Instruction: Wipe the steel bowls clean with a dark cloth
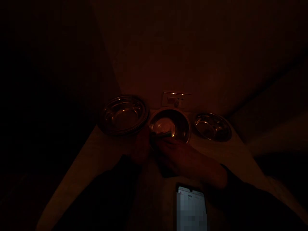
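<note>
The scene is very dark. Three steel bowls stand in a row on a pale counter (pixel 96 160): a wide one (pixel 124 115) on the left, a deeper middle one (pixel 169 124), and a smaller one (pixel 212 126) on the right. My right hand (pixel 185 158) reaches to the near rim of the middle bowl, fingers closed on a thin metal piece (pixel 160 135) that I cannot name. My left hand (pixel 141 146) rests beside that bowl's left rim; its fingers are lost in the dark.
A lit phone (pixel 191 207) lies on the counter near me, under my right wrist. A wall socket plate (pixel 175 99) sits behind the bowls. Dark walls close in on both sides.
</note>
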Tool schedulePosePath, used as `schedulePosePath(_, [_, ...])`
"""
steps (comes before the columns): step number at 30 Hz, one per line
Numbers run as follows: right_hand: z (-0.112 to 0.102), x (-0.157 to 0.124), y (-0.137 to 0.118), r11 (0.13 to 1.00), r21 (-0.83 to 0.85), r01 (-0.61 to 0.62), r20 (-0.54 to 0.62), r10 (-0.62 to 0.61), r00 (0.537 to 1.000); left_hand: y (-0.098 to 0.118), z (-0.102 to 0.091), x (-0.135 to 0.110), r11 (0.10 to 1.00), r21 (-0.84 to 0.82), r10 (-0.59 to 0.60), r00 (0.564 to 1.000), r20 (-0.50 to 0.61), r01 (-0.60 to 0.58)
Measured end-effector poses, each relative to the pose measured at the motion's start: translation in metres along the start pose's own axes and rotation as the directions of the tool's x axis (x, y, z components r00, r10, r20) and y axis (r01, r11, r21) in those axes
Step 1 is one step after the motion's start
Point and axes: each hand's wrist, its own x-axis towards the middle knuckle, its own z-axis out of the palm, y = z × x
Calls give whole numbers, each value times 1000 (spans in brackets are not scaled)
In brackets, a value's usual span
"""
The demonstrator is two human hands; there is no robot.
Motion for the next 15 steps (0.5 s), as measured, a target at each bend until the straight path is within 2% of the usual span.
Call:
schedulePosePath(6, [0, -5, 3, 993, -116, -37, 89, 47, 995, 0, -1, 0, 999, 37, -30, 999, -38, 31])
schedulePosePath(11, [-4, -8, 1, 974, -217, -65, 144, 98, 985, -6, 0, 0, 1000, -20, -17, 1000, 5, 17])
schedulePosePath(15, [-10, -10, 0, 968, -240, -72, 171, 115, 979, -2, 2, -1, 994, -85, -63, 998, 11, 64])
